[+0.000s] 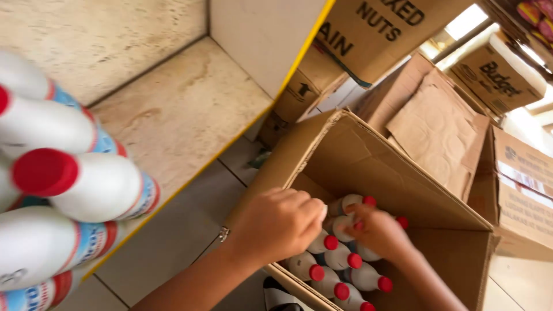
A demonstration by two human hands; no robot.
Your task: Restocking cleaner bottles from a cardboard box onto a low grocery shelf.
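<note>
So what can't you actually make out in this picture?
Head view only:
- Left hand: its fingertips are curled under, hiding its grip on the white bottles with red caps.
- Right hand: motion blur hides whether it holds a bottle.
- Open cardboard box: both hands hide some bottles, and the bottom edge cuts off others, so no count.
- Bottles on the shelf: cut off by the left edge.

Left hand (278,224) and right hand (377,230) reach down close together, fingers curled.
</note>
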